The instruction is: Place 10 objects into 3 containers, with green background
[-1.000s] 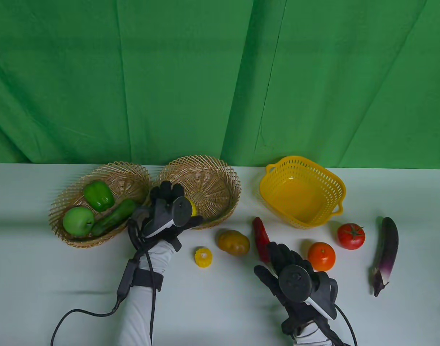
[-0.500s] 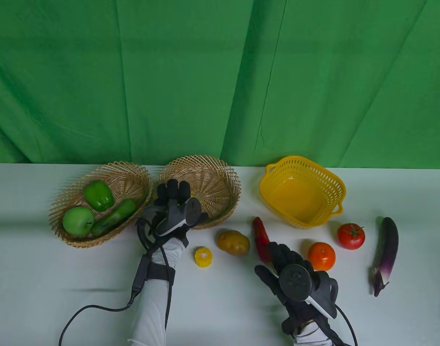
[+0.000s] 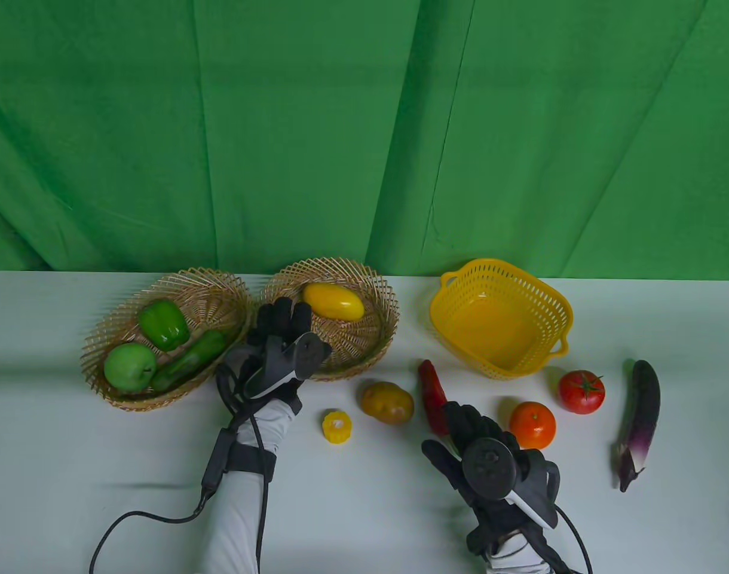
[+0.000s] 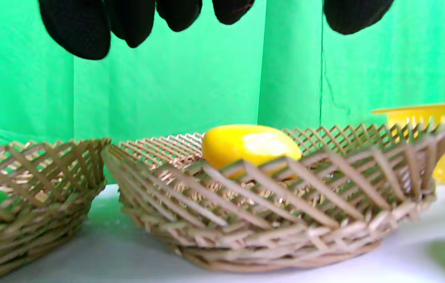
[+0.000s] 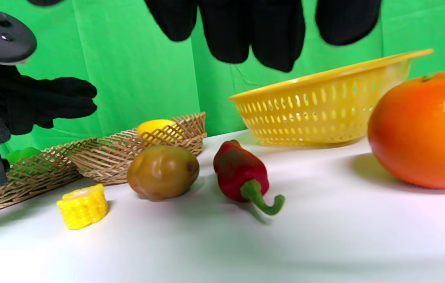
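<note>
A yellow mango (image 3: 333,301) (image 4: 251,146) lies in the middle wicker basket (image 3: 373,350) (image 4: 269,236). My left hand (image 3: 281,332) is open and empty at that basket's near left rim, fingers spread. The left wicker basket (image 3: 110,335) holds a green pepper (image 3: 163,323), a green apple (image 3: 129,368) and a cucumber (image 3: 188,360). The yellow plastic basket (image 3: 558,320) (image 5: 324,110) holds nothing. On the table lie a corn piece (image 3: 337,427) (image 5: 83,206), a potato (image 3: 387,402) (image 5: 162,171), a red pepper (image 3: 431,394) (image 5: 240,173), an orange (image 3: 532,424) (image 5: 427,127), a tomato (image 3: 581,391) and an eggplant (image 3: 638,421). My right hand (image 3: 466,427) hovers open, just near the red pepper.
A green cloth hangs behind the white table (image 3: 72,454). My left arm's cable (image 3: 137,518) trails over the table at the near left.
My left hand let go of the yellow mango, which now lies at the back of the middle wicker basket. The hand has drawn back a little. The right hand has not moved.
</note>
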Available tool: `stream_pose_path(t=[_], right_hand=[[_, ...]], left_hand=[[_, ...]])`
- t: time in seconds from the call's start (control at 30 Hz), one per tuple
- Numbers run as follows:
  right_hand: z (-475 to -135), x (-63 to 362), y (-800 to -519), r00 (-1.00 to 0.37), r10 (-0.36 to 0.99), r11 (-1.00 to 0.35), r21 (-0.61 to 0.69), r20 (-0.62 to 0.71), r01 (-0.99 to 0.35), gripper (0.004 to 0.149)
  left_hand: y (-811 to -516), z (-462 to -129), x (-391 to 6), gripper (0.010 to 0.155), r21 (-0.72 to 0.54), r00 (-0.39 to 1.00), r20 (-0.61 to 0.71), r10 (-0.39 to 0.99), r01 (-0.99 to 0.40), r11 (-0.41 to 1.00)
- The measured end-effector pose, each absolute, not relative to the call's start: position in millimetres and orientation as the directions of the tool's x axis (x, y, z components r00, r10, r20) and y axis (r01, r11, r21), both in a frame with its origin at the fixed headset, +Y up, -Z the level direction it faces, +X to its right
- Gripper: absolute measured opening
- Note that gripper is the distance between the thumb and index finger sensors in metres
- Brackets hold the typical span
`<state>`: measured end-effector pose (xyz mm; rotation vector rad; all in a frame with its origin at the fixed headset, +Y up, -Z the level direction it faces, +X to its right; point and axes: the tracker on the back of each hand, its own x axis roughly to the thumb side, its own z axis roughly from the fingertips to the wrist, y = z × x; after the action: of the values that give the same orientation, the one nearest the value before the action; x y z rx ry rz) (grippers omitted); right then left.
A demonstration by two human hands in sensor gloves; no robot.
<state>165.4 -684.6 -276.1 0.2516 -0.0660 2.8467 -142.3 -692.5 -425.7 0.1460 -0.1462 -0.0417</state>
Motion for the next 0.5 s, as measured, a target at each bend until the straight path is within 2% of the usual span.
stream_pose_path(t=[0.17,0.5], right_hand=[[-276.2,165.2,-684.5,-0.944,0.276,-0.958,-0.023,0.182,-0.285,0.078],[-275.8,163.8,-685.0,-0.945,0.272,-0.96,-0.02,0.184,-0.28,0.078]], left_hand=[[-684.3,-407.1,-145.3,0.076,0.214,0.977,0.211,-0.029,-0.017,0.977],[-689.0,-371.7,-149.4,0.071,0.192,0.927,0.366,0.08,-0.159,0.968]])
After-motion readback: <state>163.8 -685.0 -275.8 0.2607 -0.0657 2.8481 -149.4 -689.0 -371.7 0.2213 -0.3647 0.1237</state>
